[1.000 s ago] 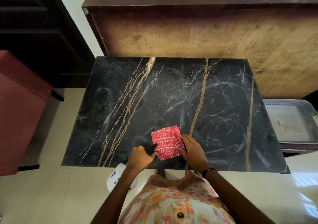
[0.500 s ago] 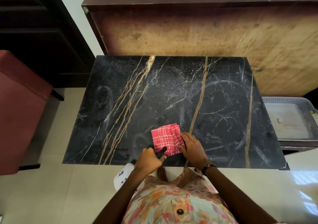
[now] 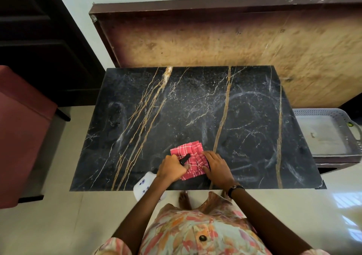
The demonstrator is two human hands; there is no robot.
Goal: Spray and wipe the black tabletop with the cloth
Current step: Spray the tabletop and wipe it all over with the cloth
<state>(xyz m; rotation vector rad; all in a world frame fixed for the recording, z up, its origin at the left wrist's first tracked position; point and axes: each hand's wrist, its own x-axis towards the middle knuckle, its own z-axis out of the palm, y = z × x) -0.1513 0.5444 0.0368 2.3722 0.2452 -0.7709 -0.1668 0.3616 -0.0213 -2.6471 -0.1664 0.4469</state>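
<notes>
1. Left hand [image 3: 170, 167] grips a spray bottle [image 3: 145, 184]; its black nozzle pokes over the red checked cloth [image 3: 189, 159], and the white body hangs off the near edge.
2. Right hand [image 3: 216, 166] lies on the cloth with fingers loosely bent over its folds, probably pinning it flat for a spritz.
3. Cloth sits near the front edge of the black surface [image 3: 195, 107], which shows smeary streaks.
4. Farther off: a wooden board [image 3: 235, 45] leaning behind, a grey tray [image 3: 323, 135] right, a red seat [image 3: 21, 129] left. Nothing blocks wiping.

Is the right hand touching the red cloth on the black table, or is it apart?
Touching. The head view shows the right hand lying on the red cloth's right edge, with no gap.
</notes>
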